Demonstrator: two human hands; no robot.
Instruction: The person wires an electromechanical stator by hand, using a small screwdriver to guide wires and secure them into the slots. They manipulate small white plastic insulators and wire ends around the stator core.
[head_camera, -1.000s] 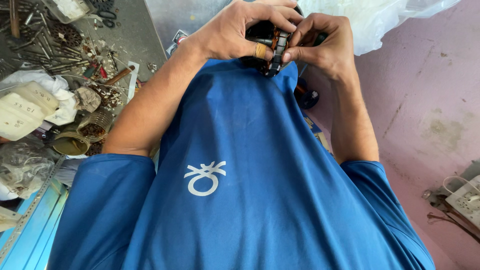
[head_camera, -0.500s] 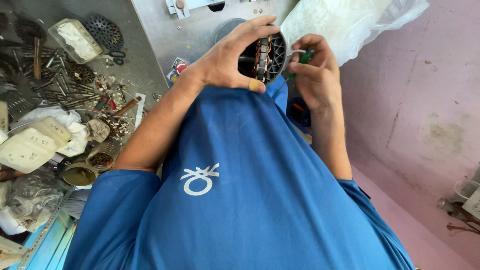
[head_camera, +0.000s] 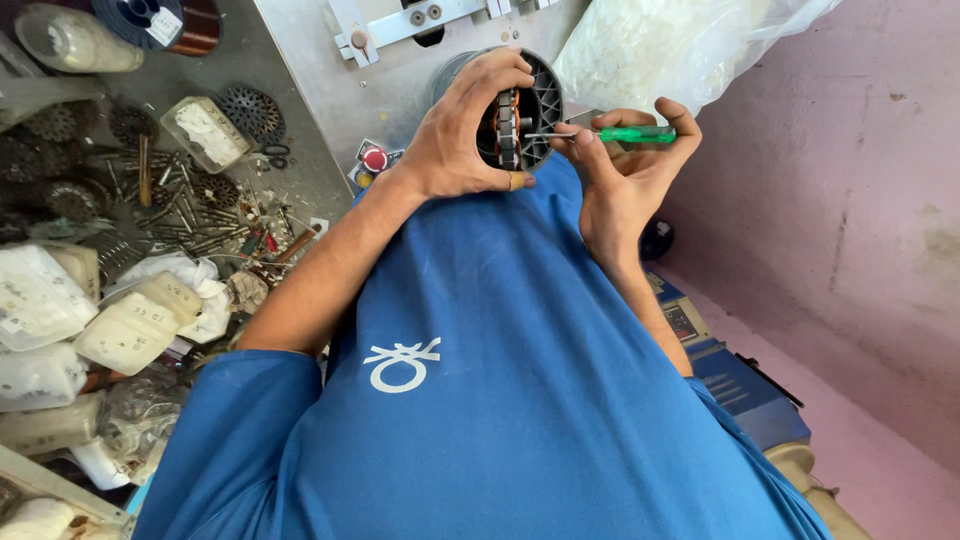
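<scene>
- I see my left hand (head_camera: 462, 140) curled shut around a round motor stator (head_camera: 520, 110), fingers over its top rim and thumb pressed under its lower edge, so the part is clamped firmly.
- The motor stator is held up in the air in front of my blue shirt (head_camera: 480, 380), above the near edge of the desk (head_camera: 200, 60); its dark ribbed housing faces right and copper windings show in the gap by my fingers.
- My right hand (head_camera: 620, 170) is closed on a screwdriver (head_camera: 600, 134) with a clear green handle, pinched between thumb and fingertips.
- The screwdriver lies roughly level, its metal shaft pointing left with the tip touching the stator's face.
- My two hands are close together, joined only through the tool and the part.
- Along the desk's left side lie loose screws, bolts and gear-like discs (head_camera: 250, 105), with white plastic bags (head_camera: 45, 300) nearer the left edge.
- A grey metal plate (head_camera: 330, 70) stands just behind the stator.
</scene>
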